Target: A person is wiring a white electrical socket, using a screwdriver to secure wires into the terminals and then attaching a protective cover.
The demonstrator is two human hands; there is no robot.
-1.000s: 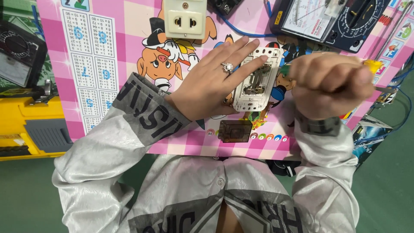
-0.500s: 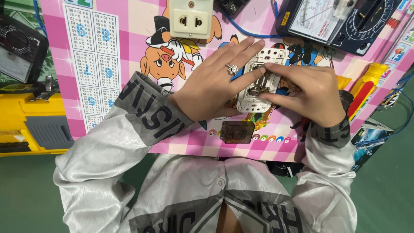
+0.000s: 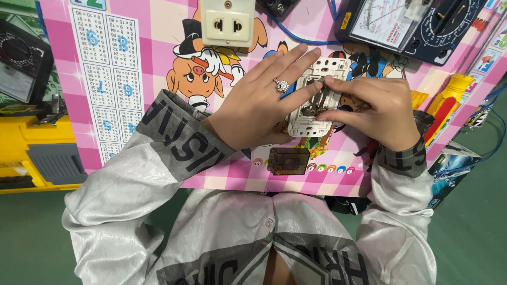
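A white plastic switch frame [image 3: 312,100] lies back side up on a pink checked cartoon table [image 3: 158,63]. My left hand [image 3: 259,105], with a ring on one finger, rests flat on the frame's left side and pins it down. My right hand [image 3: 375,108] comes in from the right, its fingertips pinching at the middle of the frame. Nothing else is held in either hand. A small brown translucent box part [image 3: 288,160] sits just below the frame near the table's front edge.
A cream wall socket [image 3: 228,22] lies at the top centre. An analog multimeter [image 3: 412,21] with blue wire sits top right. A red and yellow tool [image 3: 446,103] lies by my right wrist. A yellow toolbox [image 3: 31,153] and a second meter [image 3: 21,66] stand left.
My right hand was a closed fist at the frame's right edge. It has opened and moved left onto the frame, fingertips now on its middle. My left hand stays on the frame.
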